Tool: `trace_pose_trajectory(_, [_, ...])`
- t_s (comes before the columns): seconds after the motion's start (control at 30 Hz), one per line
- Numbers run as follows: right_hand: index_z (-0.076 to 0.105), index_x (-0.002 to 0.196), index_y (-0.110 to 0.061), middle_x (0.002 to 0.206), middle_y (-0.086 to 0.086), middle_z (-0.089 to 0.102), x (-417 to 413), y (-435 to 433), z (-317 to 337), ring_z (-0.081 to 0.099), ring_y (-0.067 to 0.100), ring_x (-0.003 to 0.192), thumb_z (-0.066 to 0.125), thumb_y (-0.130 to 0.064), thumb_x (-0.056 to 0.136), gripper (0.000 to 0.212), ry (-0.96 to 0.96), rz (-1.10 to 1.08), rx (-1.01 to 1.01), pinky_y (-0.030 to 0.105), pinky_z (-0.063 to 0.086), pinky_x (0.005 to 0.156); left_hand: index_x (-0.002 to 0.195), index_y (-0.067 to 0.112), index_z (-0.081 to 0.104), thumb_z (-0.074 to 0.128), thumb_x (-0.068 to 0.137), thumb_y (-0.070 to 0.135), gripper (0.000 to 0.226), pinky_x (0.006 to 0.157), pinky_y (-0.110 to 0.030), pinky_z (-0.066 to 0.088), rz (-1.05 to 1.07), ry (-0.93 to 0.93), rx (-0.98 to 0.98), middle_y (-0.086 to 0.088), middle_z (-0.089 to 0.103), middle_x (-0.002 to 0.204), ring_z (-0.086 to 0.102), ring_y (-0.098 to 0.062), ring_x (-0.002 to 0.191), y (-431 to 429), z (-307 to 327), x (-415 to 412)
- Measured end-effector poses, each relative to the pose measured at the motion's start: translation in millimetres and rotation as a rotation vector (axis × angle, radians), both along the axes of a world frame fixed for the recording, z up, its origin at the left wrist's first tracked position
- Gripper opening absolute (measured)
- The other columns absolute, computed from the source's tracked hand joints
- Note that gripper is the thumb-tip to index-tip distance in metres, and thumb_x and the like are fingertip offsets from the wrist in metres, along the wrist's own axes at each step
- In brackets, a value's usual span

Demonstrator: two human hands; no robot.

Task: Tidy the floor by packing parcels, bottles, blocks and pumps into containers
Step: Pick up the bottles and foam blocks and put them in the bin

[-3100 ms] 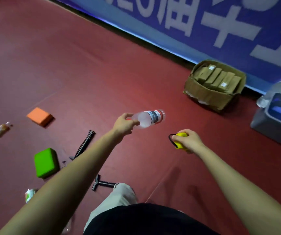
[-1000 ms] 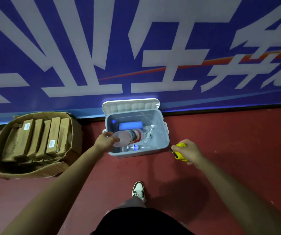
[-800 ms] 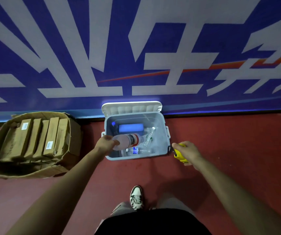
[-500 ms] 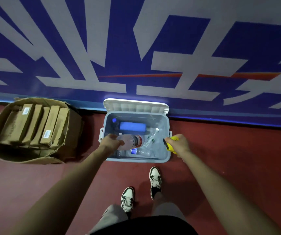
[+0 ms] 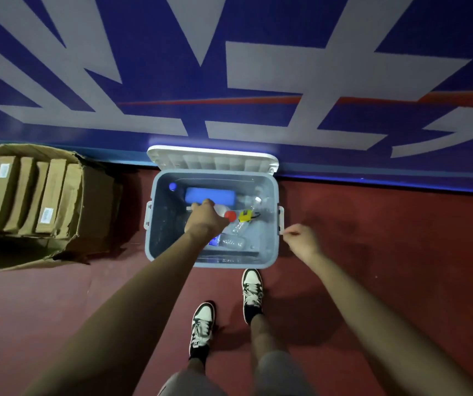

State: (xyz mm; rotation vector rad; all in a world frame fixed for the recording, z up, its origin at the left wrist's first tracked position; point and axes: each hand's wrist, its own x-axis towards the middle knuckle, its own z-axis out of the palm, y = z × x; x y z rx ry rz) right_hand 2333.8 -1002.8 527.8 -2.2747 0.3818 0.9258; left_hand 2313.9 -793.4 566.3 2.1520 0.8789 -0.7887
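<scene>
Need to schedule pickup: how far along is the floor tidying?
Done: brown parcels stand in the cardboard box; a small yellow pump lies in the grey plastic bin. In hand: left hand holds a clear red-capped bottle inside it; right hand empty. Left: cannot tell from here.

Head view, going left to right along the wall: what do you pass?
Cardboard box → then, inside the grey bin, left hand → red cap → yellow item → right hand just outside the bin's right side.

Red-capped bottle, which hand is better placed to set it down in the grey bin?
Left. The left hand is inside the grey bin, gripping the red-capped bottle; the right hand is outside its right rim, apparently empty.
</scene>
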Motion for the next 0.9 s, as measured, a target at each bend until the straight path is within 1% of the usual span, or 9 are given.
trace_pose_trajectory(0.07, [0.069,0.082,-0.005,0.066,0.003,0.059,-10,-13,-4,0.055,0.022,0.073,0.052,0.000,0.086,0.019,0.044,-0.024,-0.002,0.020,0.036,0.054,0.130,0.011,0.048,0.057,0.084,0.020,0.048,0.092,-0.035,0.045,-0.045,0.010,0.005,-0.012,0.047,0.131,0.055,-0.029,0.111,1,-1,-1])
trace_pose_trajectory(0.13, [0.059,0.067,-0.021,0.061,-0.008,0.052,-17,-20,-5,0.052,0.017,0.063,0.052,0.001,0.086,0.030,0.050,0.001,-0.024,0.017,0.036,0.053,0.123,0.012,0.054,0.053,0.085,0.018,0.039,0.092,-0.034,0.046,-0.057,0.007,0.014,-0.012,0.057,0.125,0.056,-0.029,0.111,9,-3,-7])
trace_pose_trajectory(0.23, [0.054,0.062,-0.024,0.060,-0.007,0.052,-22,-13,1,0.048,0.013,0.057,0.051,0.001,0.086,0.035,0.041,0.034,-0.034,0.023,0.038,0.056,0.109,0.003,0.062,0.047,0.088,0.013,0.027,0.083,-0.030,0.044,-0.073,-0.007,0.046,-0.016,0.064,0.114,0.059,-0.033,0.106,25,0,-21])
trace_pose_trajectory(0.37, [0.064,0.072,-0.017,0.077,0.007,0.065,-33,10,13,0.060,0.026,0.076,0.053,-0.003,0.086,0.022,-0.006,0.100,-0.019,0.027,0.045,0.070,0.077,0.002,0.060,0.044,0.088,0.008,0.020,0.069,-0.027,0.036,-0.140,-0.006,0.035,-0.023,0.065,0.100,0.060,-0.039,0.097,53,5,-44])
trace_pose_trajectory(0.47, [0.071,0.094,-0.007,0.099,0.010,0.071,-45,29,29,0.065,0.028,0.094,0.054,-0.006,0.087,0.019,-0.051,0.175,-0.050,0.027,0.047,0.076,0.087,0.000,0.066,0.045,0.091,0.014,0.025,0.072,-0.027,0.038,-0.159,-0.059,0.009,-0.018,0.068,0.100,0.060,-0.035,0.095,68,19,-58])
trace_pose_trajectory(0.57, [0.071,0.099,-0.006,0.106,0.012,0.071,-61,47,46,0.064,0.028,0.102,0.055,-0.006,0.086,0.021,-0.081,0.210,-0.068,0.029,0.047,0.083,0.089,0.001,0.068,0.047,0.091,0.016,0.025,0.078,-0.029,0.043,-0.180,-0.129,0.005,-0.018,0.068,0.102,0.059,-0.032,0.090,78,42,-71])
trace_pose_trajectory(0.63, [0.071,0.095,-0.007,0.103,0.012,0.071,-73,57,60,0.064,0.028,0.101,0.055,-0.007,0.085,0.019,-0.097,0.213,-0.068,0.030,0.047,0.083,0.089,0.002,0.067,0.045,0.092,0.015,0.026,0.077,-0.029,0.043,-0.195,-0.150,-0.013,-0.018,0.068,0.102,0.057,-0.029,0.085,86,51,-80])
trace_pose_trajectory(0.77, [0.060,0.072,-0.025,0.100,0.005,0.071,-98,71,86,0.065,0.024,0.096,0.056,-0.014,0.083,0.017,-0.130,0.270,-0.095,0.030,0.051,0.084,0.104,0.005,0.066,0.049,0.093,0.012,0.022,0.081,-0.026,0.044,-0.167,-0.223,-0.089,-0.014,0.067,0.105,0.061,-0.029,0.095,98,72,-100])
trace_pose_trajectory(0.9, [0.061,0.071,-0.026,0.100,0.005,0.071,-123,83,111,0.065,0.023,0.097,0.056,-0.015,0.083,0.017,-0.164,0.277,-0.110,0.030,0.051,0.085,0.074,0.012,0.057,0.044,0.091,0.007,0.021,0.068,-0.025,0.039,-0.269,-0.253,-0.133,-0.011,0.052,0.078,0.044,-0.023,0.072,105,92,-122])
